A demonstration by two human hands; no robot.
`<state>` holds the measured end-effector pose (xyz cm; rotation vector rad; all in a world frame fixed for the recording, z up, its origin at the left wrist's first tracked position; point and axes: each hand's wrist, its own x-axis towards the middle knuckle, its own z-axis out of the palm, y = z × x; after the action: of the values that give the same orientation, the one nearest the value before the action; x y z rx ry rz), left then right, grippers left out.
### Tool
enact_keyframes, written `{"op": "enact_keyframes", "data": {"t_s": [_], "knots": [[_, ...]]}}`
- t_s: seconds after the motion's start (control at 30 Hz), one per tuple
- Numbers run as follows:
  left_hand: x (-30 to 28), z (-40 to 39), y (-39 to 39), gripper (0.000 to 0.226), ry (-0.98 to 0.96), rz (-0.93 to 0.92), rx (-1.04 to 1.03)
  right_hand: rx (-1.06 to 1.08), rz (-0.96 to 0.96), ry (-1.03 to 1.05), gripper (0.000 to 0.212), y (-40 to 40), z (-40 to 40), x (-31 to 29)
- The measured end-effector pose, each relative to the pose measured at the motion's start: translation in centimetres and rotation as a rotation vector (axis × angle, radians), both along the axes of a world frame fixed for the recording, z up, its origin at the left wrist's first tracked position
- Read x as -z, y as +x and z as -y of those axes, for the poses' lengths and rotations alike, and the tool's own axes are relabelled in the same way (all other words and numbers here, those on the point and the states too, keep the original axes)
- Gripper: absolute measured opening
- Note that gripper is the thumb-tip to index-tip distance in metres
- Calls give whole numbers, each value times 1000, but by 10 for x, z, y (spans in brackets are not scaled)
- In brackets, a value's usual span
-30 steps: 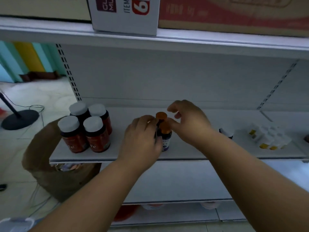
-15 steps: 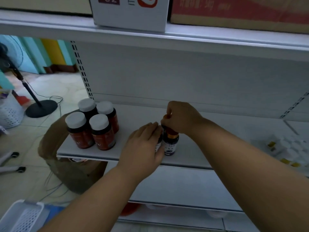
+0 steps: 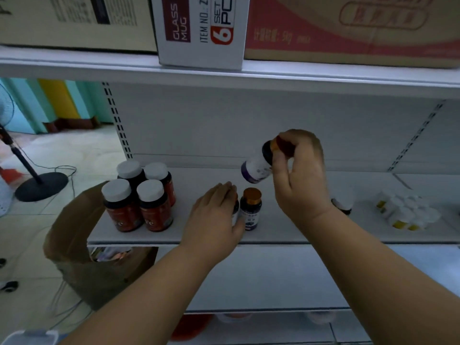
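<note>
You are in the placing step of arranging small orange-capped bottles on the shelf (image 3: 286,235). Your right hand (image 3: 300,178), right of centre in the frame, grips the lifted bottle (image 3: 256,168) by its cap end, with fingers and thumb curled round the cap. This bottle is clear of the shelf and tilted, its base pointing down and toward the left of the frame. Your left hand (image 3: 214,217), at centre frame, lies over the covered bottle (image 3: 235,215) on the shelf. Its fingers cross the top and its thumb curls against the front, so it holds that bottle; most of the bottle is hidden. The standing bottle (image 3: 252,210) is upright just beside it on the right; whether the two touch cannot be told. The next move is most likely to bring the lifted bottle upright and lower it onto bare shelf behind or beside the pair. Turn the wrist until the base is level, then descend straight down. Clear the cap of the standing bottle, which sits almost directly below the raised base. Brace the pair with the left hand until the base is seated, then release the cap. The four jars (image 3: 139,195) at the left of the frame are well apart and need no attention.
</note>
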<state>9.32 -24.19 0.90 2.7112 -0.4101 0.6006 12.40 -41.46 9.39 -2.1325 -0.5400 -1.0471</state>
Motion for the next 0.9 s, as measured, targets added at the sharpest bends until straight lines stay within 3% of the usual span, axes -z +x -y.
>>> {"op": "enact_keyframes", "data": {"t_s": [0.17,0.27,0.57,0.67,0.77,0.9], "knots": [[-31,6,-33,72,-434,-87,192,-152,-158,268,24,-41,-4,-10],[-40,11,-60,57,-616,-187,340,-272,-335,430,19,-58,-12,-18],[-40,4,-79,42,-1187,-484,308,-481,-865,708,22,-73,-14,-26],[-41,6,-83,50,-1339,-571,364,-455,-837,706,16,-73,-18,-31],[-43,7,-86,56,-1430,-641,380,-430,-839,708,39,-75,-24,-31],[-37,5,-88,68,-1472,-659,389,-483,-924,754,23,-81,-25,-24]]}}
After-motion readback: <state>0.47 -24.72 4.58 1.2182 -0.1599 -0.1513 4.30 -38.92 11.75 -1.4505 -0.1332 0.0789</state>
